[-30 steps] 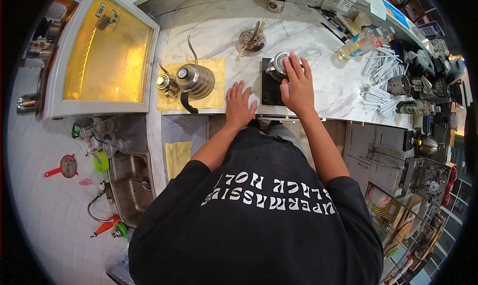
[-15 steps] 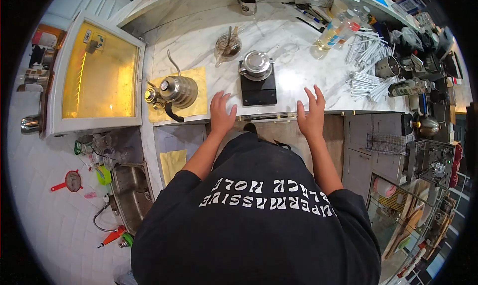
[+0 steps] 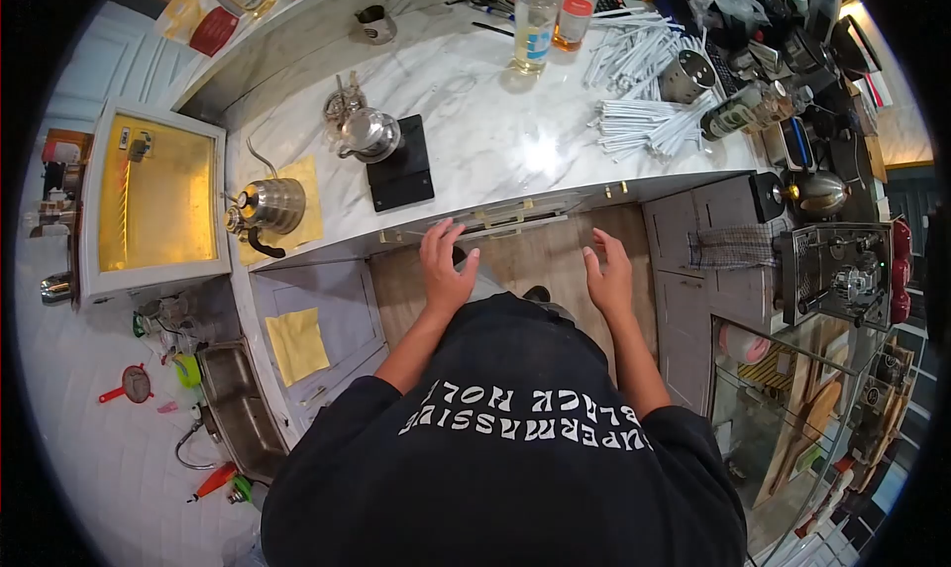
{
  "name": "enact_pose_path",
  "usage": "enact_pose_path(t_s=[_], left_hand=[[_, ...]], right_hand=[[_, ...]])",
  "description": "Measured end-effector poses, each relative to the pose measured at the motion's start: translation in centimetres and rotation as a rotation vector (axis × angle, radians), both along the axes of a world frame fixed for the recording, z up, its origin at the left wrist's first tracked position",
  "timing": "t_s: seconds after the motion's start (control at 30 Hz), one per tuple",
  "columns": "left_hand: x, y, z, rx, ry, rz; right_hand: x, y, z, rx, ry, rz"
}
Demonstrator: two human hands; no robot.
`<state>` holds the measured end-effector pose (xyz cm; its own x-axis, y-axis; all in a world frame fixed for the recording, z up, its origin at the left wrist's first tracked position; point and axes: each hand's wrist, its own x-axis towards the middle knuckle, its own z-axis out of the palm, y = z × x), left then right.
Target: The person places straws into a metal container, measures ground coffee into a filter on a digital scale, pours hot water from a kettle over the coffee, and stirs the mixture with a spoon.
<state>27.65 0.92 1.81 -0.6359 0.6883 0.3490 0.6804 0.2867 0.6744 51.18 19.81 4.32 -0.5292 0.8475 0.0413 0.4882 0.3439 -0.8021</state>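
Observation:
My left hand [image 3: 448, 266] is held in front of the counter's edge, fingers apart, with nothing in it. To its right, over the floor, my right hand [image 3: 607, 272] is also empty, its fingers spread. A metal coffee dripper [image 3: 369, 134] stands at the far end of a black scale [image 3: 401, 167]. Just behind it is a glass pot [image 3: 344, 102] with a spoon in it. A steel gooseneck kettle [image 3: 273, 206] rests on a yellow cloth [image 3: 309, 197] at the left, beside a smaller metal vessel [image 3: 235, 220].
On the marble counter [image 3: 475, 102] stand a dark cup [image 3: 375, 24], a clear bottle [image 3: 534, 27], an amber bottle [image 3: 575, 14] and piles of white straws [image 3: 634, 126]. At the left is a sink [image 3: 241, 409], at the right an espresso machine [image 3: 842, 275].
My right hand has let go of the metal dripper and drawn back past the counter edge. The dripper now sits farther left, close to the glass pot. The view has shifted right.

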Motion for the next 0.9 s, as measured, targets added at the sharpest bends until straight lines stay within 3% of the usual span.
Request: enact_pose_path(t_s=[0.4,0.53,0.67,0.9], left_hand=[[2.4,7.4,0.4,0.005,-0.062,-0.075],[1.3,10.8,0.8,0.026,-0.086,-0.063],[-0.5,13.5,1.1,0.027,-0.041,-0.104],[-1.7,14.4,1.9,-0.015,-0.061,-0.054]], right_hand=[[-2.1,11.8,1.0,-0.012,0.086,-0.100],[-3.7,17.2,2.6,0.136,0.107,-0.175],[-6.1,24.1,4.7,0.197,0.019,-0.322],[-8.7,34.5,2.7,0.290,-0.247,-0.474]])
